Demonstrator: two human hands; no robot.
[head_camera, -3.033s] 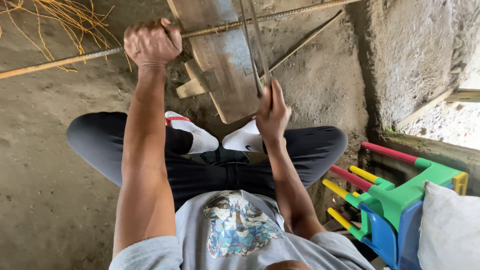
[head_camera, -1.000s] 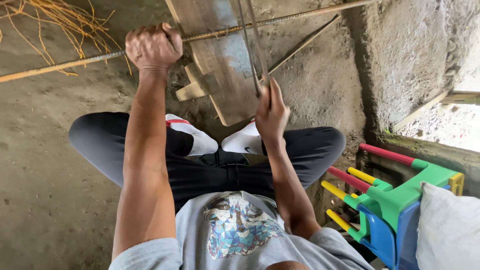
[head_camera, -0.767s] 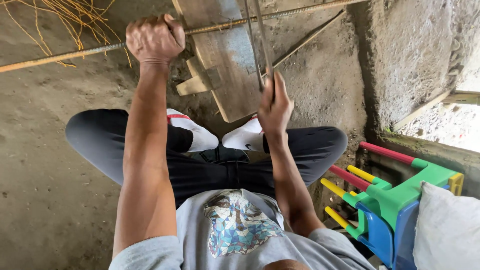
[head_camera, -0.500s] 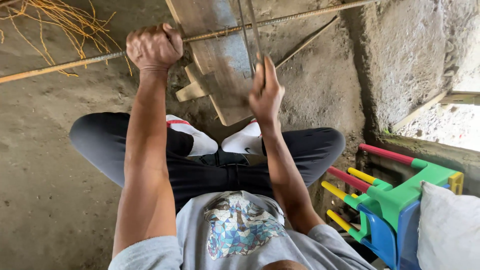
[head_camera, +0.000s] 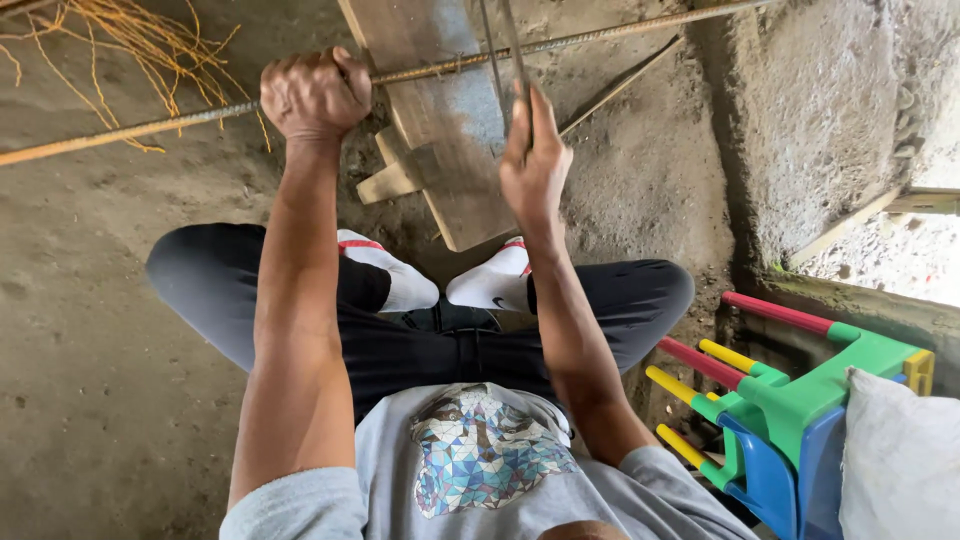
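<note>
Left hand (head_camera: 312, 95) clenched around a long ribbed steel rod (head_camera: 600, 38) lying across a worn grey wooden plank (head_camera: 440, 110), right hand (head_camera: 533, 160) gripping a thin metal hacksaw frame (head_camera: 505, 50) upright over the rod, rough concrete floor (head_camera: 90, 330), dry straw-coloured strands (head_camera: 130, 40), bright plastic chair (head_camera: 800, 400) at right.

You're in a light grey short-sleeved T-shirt (head_camera: 470, 480) with a blue-and-tan geometric mosaic print on the chest, at 6 o'clock in view. Black trousers (head_camera: 430, 340) cover your legs, and white socks (head_camera: 440, 282), trimmed red at the edges, sit dead centre. Forearms bare.
</note>
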